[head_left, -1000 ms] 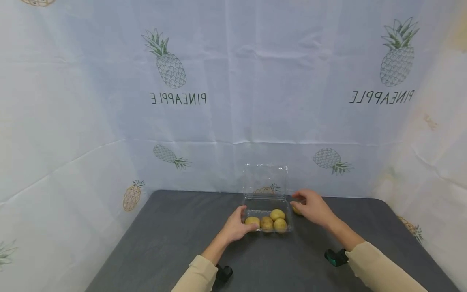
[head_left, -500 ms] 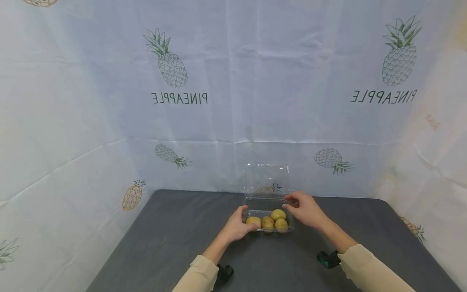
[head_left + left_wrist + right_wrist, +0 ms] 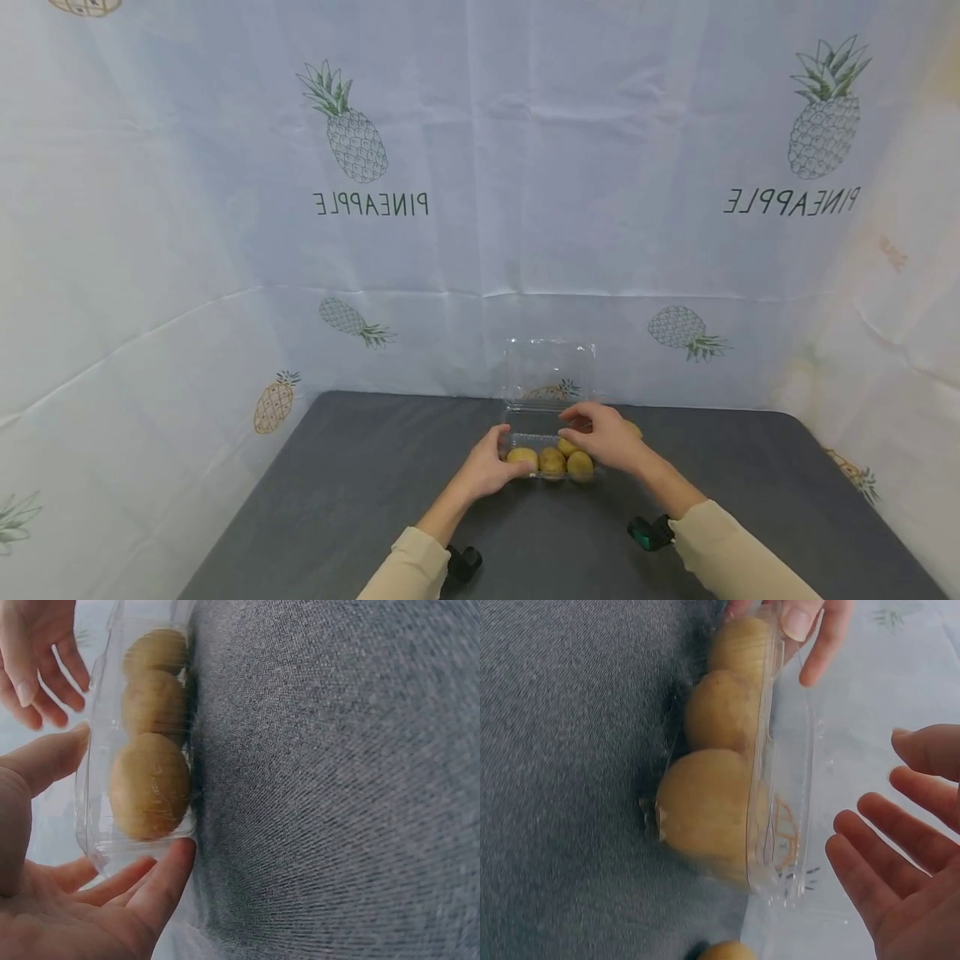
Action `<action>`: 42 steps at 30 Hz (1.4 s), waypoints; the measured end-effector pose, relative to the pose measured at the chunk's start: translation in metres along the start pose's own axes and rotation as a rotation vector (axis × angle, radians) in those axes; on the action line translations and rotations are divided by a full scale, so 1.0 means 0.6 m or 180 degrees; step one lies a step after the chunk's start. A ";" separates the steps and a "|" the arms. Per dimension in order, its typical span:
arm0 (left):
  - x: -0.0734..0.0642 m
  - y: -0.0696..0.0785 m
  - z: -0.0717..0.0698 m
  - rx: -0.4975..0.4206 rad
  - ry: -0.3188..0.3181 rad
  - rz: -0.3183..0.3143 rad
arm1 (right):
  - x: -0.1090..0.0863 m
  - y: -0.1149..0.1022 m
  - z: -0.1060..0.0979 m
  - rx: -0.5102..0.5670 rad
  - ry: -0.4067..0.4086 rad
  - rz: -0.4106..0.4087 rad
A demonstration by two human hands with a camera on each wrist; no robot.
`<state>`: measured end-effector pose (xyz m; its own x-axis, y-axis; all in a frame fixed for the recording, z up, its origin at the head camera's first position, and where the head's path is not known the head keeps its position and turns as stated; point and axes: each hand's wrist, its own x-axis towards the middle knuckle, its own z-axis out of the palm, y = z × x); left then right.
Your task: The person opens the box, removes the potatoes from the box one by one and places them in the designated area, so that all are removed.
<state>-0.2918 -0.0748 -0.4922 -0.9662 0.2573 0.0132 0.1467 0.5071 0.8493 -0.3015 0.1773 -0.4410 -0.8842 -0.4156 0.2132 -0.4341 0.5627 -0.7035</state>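
Note:
A clear plastic clamshell box (image 3: 531, 441) holds several yellow-brown potatoes, its lid (image 3: 550, 367) raised at the back. Three potatoes line its front side, the left one (image 3: 151, 786) closest to my left hand (image 3: 483, 468). That hand grips the box's left end, thumb on the front rim and fingers against the end wall. My right hand (image 3: 607, 437) hovers over the box's right part with fingers spread and nothing held, partly hiding a rear potato (image 3: 567, 447). Another potato (image 3: 727, 951) lies outside on the table, to the right of the box.
The dark grey cloth-covered table (image 3: 360, 500) extends around the box. A white curtain (image 3: 480, 208) with pineapple prints hangs close behind the lid and along both sides. Black wrist devices (image 3: 649, 533) sit on both forearms.
My right hand has moved left, from beside the outside potato to over the box. That potato shows again behind the hand. My left hand keeps its hold on the box.

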 end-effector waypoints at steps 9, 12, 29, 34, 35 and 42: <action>-0.002 0.001 -0.006 -0.0010 -0.0092 0.0023 | 0.019 -0.002 0.028 0.0039 -0.0278 0.0022; -0.003 -0.001 -0.007 -0.0006 -0.0141 0.0035 | 0.025 0.001 0.037 0.0069 -0.0370 -0.0043; -0.007 -0.008 -0.009 -0.0227 -0.0227 0.0053 | 0.044 0.004 0.075 0.0061 -0.0746 -0.0064; -0.008 -0.009 -0.011 -0.0252 -0.0266 0.0046 | 0.050 0.002 0.082 0.0006 -0.0785 -0.0041; -0.008 -0.010 -0.011 -0.0255 -0.0270 0.0047 | 0.051 0.002 0.084 0.0000 -0.0799 -0.0039; -0.008 -0.010 -0.012 -0.0287 -0.0279 0.0038 | 0.059 0.008 0.093 -0.0034 -0.0844 -0.0040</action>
<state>-0.2892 -0.0849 -0.4935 -0.9417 0.3359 -0.0191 0.1347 0.4284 0.8935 -0.3256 0.1255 -0.4749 -0.8033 -0.5945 0.0357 -0.4477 0.5632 -0.6945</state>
